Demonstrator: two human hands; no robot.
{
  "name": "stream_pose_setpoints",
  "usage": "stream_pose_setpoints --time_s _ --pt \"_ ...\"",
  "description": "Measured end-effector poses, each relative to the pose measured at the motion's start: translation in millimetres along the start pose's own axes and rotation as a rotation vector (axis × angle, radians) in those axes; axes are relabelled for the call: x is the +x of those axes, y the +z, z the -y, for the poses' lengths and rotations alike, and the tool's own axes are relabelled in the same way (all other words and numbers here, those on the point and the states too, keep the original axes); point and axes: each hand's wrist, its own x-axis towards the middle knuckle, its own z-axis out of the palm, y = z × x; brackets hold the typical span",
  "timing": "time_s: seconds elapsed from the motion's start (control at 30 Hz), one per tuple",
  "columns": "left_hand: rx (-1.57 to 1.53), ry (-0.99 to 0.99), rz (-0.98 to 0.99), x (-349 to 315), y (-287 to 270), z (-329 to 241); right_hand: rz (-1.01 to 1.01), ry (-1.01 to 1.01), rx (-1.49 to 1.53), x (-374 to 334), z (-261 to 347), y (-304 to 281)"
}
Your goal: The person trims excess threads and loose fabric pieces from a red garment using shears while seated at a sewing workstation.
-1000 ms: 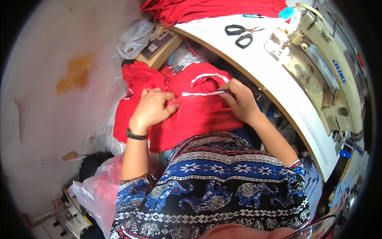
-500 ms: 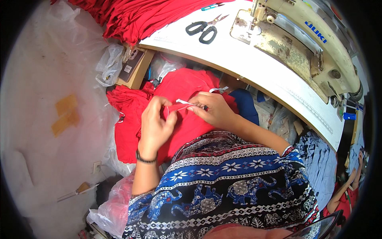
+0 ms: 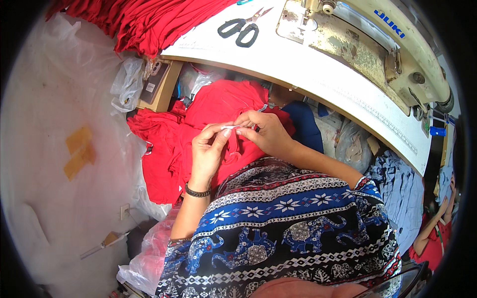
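Note:
Over my lap lies a heap of red fabric (image 3: pixel 164 171). Above it, both hands pinch the same small piece, a narrow white strip (image 3: pixel 230 127) with a bit of red cloth hanging below it. My left hand (image 3: pixel 207 149) grips its left end between thumb and fingers. My right hand (image 3: pixel 266 131) is closed on the right end, fingertips almost meeting those of the left. Whether the strip is a label or a tape, I cannot tell.
A white sewing table (image 3: pixel 318 74) curves across the front, carrying a sewing machine (image 3: pixel 417 49), dark-handled scissors (image 3: pixel 239 32) and a red garment pile (image 3: pixel 149 25). Light blue cloth (image 3: pixel 392 193) hangs at right, near another person's arm (image 3: pixel 437 218). Plastic sheeting (image 3: pixel 59 109) covers the left side.
My hands have come closer together, the left moving right. The white strip now lies level between the fingertips, red cloth hanging beneath. The whole view has shifted slightly.

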Motion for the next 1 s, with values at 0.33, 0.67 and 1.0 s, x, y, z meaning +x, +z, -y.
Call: stream_pose_setpoints --time_s 0.33,0.67,1.0 --pt "0.077 0.037 0.019 -10 -9 1 0.082 -0.141 -0.098 -7 5 -10" --pt "0.249 0.201 0.177 -25 -7 -15 -0.077 0.593 0.282 -39 -69 -30" --pt "0.102 0.189 0.109 -33 0 -26 -0.094 0.240 0.045 29 -26 -3"
